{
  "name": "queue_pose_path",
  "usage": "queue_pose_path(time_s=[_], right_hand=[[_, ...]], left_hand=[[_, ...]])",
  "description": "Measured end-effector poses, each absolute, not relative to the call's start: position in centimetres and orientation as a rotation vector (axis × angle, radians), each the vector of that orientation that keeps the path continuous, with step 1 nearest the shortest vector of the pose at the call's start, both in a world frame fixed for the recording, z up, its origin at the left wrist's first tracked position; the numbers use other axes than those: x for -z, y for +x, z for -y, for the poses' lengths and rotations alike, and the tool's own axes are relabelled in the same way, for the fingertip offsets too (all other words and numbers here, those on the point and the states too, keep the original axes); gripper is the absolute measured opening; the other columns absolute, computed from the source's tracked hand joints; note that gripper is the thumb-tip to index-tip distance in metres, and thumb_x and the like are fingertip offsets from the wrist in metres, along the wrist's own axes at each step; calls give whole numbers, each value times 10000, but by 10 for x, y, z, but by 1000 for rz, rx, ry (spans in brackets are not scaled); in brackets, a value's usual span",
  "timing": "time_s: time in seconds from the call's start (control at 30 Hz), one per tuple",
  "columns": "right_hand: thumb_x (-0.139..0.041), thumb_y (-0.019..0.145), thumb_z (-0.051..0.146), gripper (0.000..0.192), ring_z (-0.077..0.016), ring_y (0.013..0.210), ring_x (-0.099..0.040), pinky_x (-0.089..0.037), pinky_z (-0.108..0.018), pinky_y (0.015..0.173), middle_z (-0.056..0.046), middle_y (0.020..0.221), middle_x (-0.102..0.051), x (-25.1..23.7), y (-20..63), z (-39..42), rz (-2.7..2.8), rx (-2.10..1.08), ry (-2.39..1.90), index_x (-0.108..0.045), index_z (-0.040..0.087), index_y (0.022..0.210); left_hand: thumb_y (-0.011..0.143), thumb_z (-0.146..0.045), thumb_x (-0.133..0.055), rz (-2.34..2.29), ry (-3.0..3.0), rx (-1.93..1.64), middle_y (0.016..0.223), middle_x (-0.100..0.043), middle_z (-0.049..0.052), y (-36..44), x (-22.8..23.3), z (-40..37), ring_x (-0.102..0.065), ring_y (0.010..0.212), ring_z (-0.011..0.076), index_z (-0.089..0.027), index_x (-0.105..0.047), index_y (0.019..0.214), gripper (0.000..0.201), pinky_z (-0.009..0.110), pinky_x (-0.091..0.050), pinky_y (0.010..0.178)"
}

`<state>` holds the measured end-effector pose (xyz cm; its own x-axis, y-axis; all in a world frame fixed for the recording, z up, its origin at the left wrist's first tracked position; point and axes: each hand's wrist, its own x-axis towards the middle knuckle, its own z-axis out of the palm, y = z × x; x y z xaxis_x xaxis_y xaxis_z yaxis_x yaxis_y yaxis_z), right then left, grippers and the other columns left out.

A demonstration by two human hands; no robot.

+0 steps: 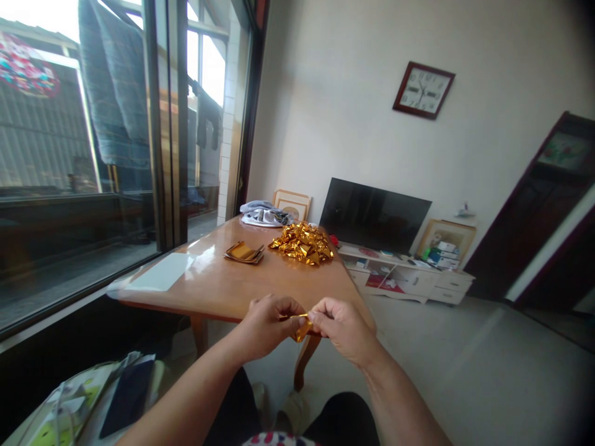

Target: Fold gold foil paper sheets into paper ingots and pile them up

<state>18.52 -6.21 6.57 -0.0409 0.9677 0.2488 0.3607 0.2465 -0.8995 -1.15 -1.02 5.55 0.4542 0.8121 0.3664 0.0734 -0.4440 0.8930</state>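
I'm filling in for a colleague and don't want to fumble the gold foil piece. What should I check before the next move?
1. Left hand grip on the gold foil piece: ok, thumb and fingers pinch it.
2. Right hand grip on the same piece: ok, it pinches the other side.
3. A hand free for something else: not ok, both are occupied.
4. Exact shape of the piece: cannot tell, fingers cover part of it.
5. Stack of papers apart from the gold foil pile: ok, both lie on the table with a gap between.
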Motion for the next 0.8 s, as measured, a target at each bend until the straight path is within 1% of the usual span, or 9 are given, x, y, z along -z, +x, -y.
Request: queue_pose_path(time_s=[0.1, 0.23, 0.3, 0.37, 0.47, 0.57, 0.67, 0.8], right_hand=[[-670, 854, 432, 289, -114, 627, -523, -415, -227, 590, -2, 684, -625, -66, 184, 62, 1522, -896, -1249, -649, 152, 782], [-618, 889, 506, 348, -109, 632, -546, -433, -227, 612, -24, 765, -675, -65, 184, 63, 1318, -1009, -1189, -685, 166, 921], [-620, 884, 524, 365, -112, 632, -555, -432, -228, 610, -30, 766, -678, -65, 183, 65, 1272, -1000, -1192, -684, 165, 904], [-634, 873, 528, 370, -116, 638, -556, -438, -234, 622, -32, 757, -676, -65, 181, 66, 1279, -1000, -1195, -679, 160, 867], [-651, 866, 501, 343, -120, 648, -546, -447, -243, 645, -27, 737, -669, -65, 179, 66, 1331, -987, -1183, -674, 158, 853], [-645, 875, 456, 306, -122, 642, -533, -433, -239, 624, -20, 705, -657, -65, 178, 65, 1399, -927, -1209, -662, 155, 822], [-630, 885, 428, 291, -119, 625, -518, -417, -237, 599, -12, 681, -639, -65, 180, 64, 1467, -876, -1238, -648, 153, 788], [-612, 895, 429, 291, -117, 608, -506, -407, -237, 585, -2, 668, -619, -63, 180, 63, 1468, -882, -1226, -654, 153, 813]], left_hand=[[813, -443, -694, -652, 1773, -934, 703, -691, 43, -9, -53, 8, -590, 647, 147, -152, -709, 791, 292, 229, -416, 600], [834, -450, -687, -607, 1614, -934, 684, -633, 19, -7, -49, 6, -525, 618, 113, -130, -652, 784, 326, 219, -386, 591], [817, -452, -708, -599, 1530, -961, 658, -594, -1, -6, -48, 6, -481, 598, 96, -131, -624, 753, 338, 211, -362, 578], [801, -456, -725, -596, 1471, -969, 657, -586, -4, -5, -47, 8, -466, 594, 92, -133, -610, 743, 348, 209, -350, 572], [798, -456, -729, -591, 1441, -933, 688, -613, 13, -3, -46, 10, -502, 616, 104, -132, -612, 773, 346, 216, -362, 586], [802, -432, -729, -599, 1433, -886, 721, -636, 28, -1, -46, 11, -539, 639, 114, -130, -616, 815, 324, 219, -373, 598], [795, -415, -735, -603, 1401, -851, 695, -625, 10, 1, -47, 14, -515, 583, 96, -134, -608, 851, 313, 206, -342, 553], [795, -440, -732, -583, 1367, -886, 628, -589, -15, 5, -47, 16, -466, 518, 74, -140, -584, 817, 335, 195, -296, 509]])
